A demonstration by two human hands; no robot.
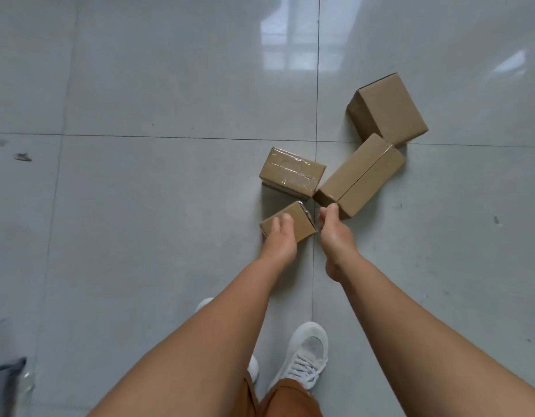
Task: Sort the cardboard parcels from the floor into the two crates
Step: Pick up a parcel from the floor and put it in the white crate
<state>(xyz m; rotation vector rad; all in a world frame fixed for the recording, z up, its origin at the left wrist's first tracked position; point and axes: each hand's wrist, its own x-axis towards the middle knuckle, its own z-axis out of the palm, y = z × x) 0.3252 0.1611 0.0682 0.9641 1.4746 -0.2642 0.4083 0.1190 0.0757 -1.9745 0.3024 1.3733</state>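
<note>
left hand (279, 240) clasps the small parcel (293, 222) at frame centre for lifting; right hand (335, 233) reaches beside it, grip unclear.

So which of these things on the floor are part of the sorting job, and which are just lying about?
Part of the job:
- small parcel, left hand on it
- taped parcel
- long parcel, right hand reaching beside it
- big parcel

Just lying about:
- grey cloth at the left edge
- dark scrap on the tiles

No crates in view.
</note>
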